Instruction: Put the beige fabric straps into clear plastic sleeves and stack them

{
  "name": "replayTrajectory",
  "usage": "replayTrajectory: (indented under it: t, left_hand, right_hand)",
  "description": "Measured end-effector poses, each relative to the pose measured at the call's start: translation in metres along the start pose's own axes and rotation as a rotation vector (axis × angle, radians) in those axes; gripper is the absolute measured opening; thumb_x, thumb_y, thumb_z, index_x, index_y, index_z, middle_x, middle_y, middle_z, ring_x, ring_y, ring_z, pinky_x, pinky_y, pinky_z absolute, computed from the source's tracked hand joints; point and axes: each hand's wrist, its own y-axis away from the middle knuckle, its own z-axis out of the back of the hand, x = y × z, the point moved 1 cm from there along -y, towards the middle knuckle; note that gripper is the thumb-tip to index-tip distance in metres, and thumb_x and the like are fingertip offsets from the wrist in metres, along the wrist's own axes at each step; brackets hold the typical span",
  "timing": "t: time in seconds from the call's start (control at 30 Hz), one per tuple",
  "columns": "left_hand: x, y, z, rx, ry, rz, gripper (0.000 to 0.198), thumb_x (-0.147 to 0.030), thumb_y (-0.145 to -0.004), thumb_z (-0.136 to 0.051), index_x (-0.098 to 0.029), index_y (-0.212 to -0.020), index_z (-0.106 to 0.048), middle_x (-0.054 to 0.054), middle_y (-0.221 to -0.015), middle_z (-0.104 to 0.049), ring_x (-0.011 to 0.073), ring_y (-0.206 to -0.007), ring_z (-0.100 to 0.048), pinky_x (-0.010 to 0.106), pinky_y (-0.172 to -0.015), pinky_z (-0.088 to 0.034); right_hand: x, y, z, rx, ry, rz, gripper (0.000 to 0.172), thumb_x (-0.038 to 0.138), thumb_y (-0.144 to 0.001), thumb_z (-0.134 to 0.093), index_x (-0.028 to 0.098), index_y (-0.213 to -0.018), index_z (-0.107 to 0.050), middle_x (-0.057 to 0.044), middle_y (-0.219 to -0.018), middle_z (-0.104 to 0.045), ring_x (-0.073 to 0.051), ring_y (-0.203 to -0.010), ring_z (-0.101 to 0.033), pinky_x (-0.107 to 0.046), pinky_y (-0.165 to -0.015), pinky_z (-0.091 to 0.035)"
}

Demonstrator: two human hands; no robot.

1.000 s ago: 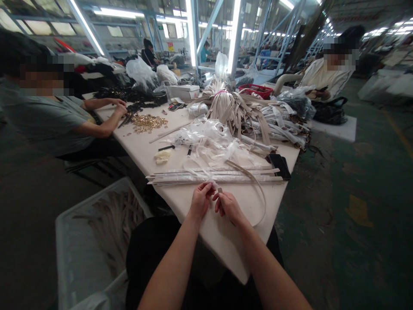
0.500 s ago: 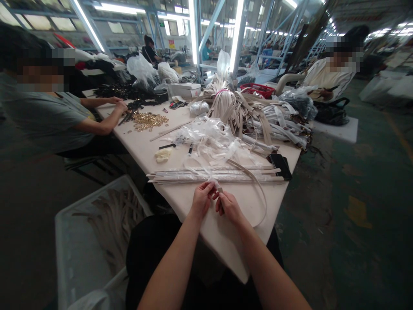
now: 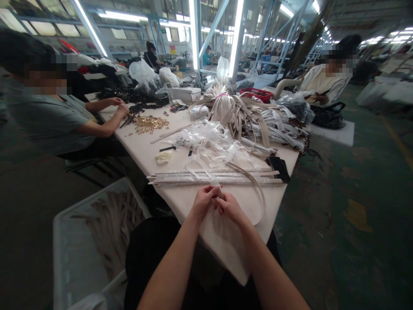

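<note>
My left hand is closed, its fingertips pinching a narrow translucent plastic sleeve that trails back over the table. Close beside it, my right hand pinches the end of a beige strap. That strap curves in a loop to the right of my hands. The fingertips of both hands almost meet where strap end and sleeve come together, and they partly hide how the two join. Just beyond my hands lies a row of long flat straps in clear wrapping.
Crumpled clear plastic and a bundle of beige straps lie farther back. A black wallet-like item sits right. Gold-coloured metal pieces are near a co-worker's hands. A white bin of straps stands at lower left.
My hands have shifted slightly, with the fingertips closer together. The plastic sleeve now lies straighter and flatter beyond them, and the strap end is drawn up against it.
</note>
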Motion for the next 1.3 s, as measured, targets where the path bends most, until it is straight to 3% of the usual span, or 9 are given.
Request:
replayTrajectory:
  t: [0.13,0.33,0.53,0.83,0.97,1.07,1.17,1.23,1.3]
  left_hand:
    - [-0.004,0.002,0.002,-0.201,0.058,-0.133,0.03,-0.036,-0.067,-0.087,-0.011,-0.079,-0.076,0.008,-0.08,-0.073,0.0147,-0.071,-0.065,0.027,-0.072,-0.051]
    - [0.005,0.021,-0.009,-0.104,-0.037,0.01,0.034,-0.039,-0.064,-0.088,-0.009,-0.072,-0.073,0.007,-0.065,-0.068,0.0137,-0.055,-0.059,0.028,-0.059,-0.047]
    - [-0.012,0.03,0.003,-0.302,0.009,-0.048,0.032,-0.036,-0.06,-0.09,-0.011,-0.072,-0.073,0.006,-0.073,-0.07,0.0147,-0.067,-0.063,0.029,-0.072,-0.051]
    - [-0.001,0.048,-0.002,-0.172,-0.08,0.099,0.03,-0.035,-0.065,-0.087,-0.01,-0.074,-0.072,0.008,-0.072,-0.07,0.0154,-0.064,-0.063,0.028,-0.068,-0.05]
    - [-0.014,0.048,-0.002,-0.099,0.17,0.186,0.036,-0.044,-0.081,-0.073,-0.011,-0.093,-0.07,0.016,-0.097,-0.073,0.022,-0.08,-0.07,0.034,-0.075,-0.054]
    - [-0.009,0.047,-0.011,-0.056,0.305,0.195,0.035,-0.045,-0.09,-0.061,-0.011,-0.095,-0.066,0.02,-0.106,-0.072,0.0252,-0.089,-0.07,0.037,-0.078,-0.056]
    - [0.009,0.05,-0.025,-0.105,0.278,0.11,0.033,-0.045,-0.09,-0.062,-0.012,-0.087,-0.063,0.019,-0.104,-0.073,0.0205,-0.072,-0.069,0.03,-0.06,-0.053]
    - [0.018,0.053,-0.033,-0.121,0.228,0.075,0.036,-0.049,-0.086,-0.065,-0.013,-0.088,-0.064,0.017,-0.102,-0.074,0.0146,-0.056,-0.061,0.025,-0.046,-0.043]
    - [0.019,0.056,-0.036,-0.131,0.182,0.04,0.039,-0.051,-0.083,-0.069,-0.012,-0.09,-0.066,0.015,-0.1,-0.074,0.0124,-0.053,-0.059,0.024,-0.044,-0.039]
  right_hand:
    - [0.006,0.016,0.005,-0.063,0.194,-0.01,0.023,0.033,-0.093,-0.05,0.018,-0.088,-0.067,-0.004,-0.072,-0.073,-0.013,-0.051,-0.064,-0.022,-0.05,-0.046]
    - [0.016,0.022,0.005,-0.121,0.214,0.055,0.037,0.04,-0.099,-0.043,0.017,-0.084,-0.068,-0.005,-0.075,-0.074,-0.014,-0.053,-0.066,-0.024,-0.051,-0.048]
    - [0.014,0.036,0.007,-0.044,0.341,0.058,0.034,0.037,-0.098,-0.047,0.019,-0.081,-0.069,-0.003,-0.068,-0.073,-0.015,-0.055,-0.066,-0.024,-0.056,-0.047]
    - [0.017,0.037,0.009,-0.061,0.379,0.138,0.032,0.038,-0.098,-0.049,0.02,-0.08,-0.069,-0.003,-0.07,-0.073,-0.016,-0.061,-0.067,-0.024,-0.061,-0.046]
    - [0.016,0.051,0.013,-0.004,0.385,0.141,0.033,0.036,-0.098,-0.049,0.02,-0.075,-0.068,-0.002,-0.067,-0.072,-0.015,-0.059,-0.067,-0.024,-0.061,-0.047]
    - [0.015,0.052,0.008,0.035,0.304,0.125,0.034,0.036,-0.098,-0.048,0.019,-0.076,-0.067,-0.002,-0.067,-0.072,-0.014,-0.056,-0.066,-0.023,-0.058,-0.047]
    - [0.014,0.045,0.002,-0.007,0.252,0.057,0.037,0.04,-0.098,-0.047,0.018,-0.076,-0.067,-0.003,-0.068,-0.073,-0.014,-0.052,-0.066,-0.023,-0.053,-0.048]
    - [0.014,0.042,0.001,-0.036,0.229,0.011,0.04,0.044,-0.098,-0.045,0.018,-0.076,-0.067,-0.005,-0.069,-0.073,-0.015,-0.051,-0.066,-0.024,-0.051,-0.047]
    - [0.016,0.044,0.002,-0.049,0.225,0.018,0.04,0.044,-0.098,-0.045,0.018,-0.079,-0.068,-0.006,-0.072,-0.074,-0.017,-0.054,-0.067,-0.025,-0.053,-0.049]
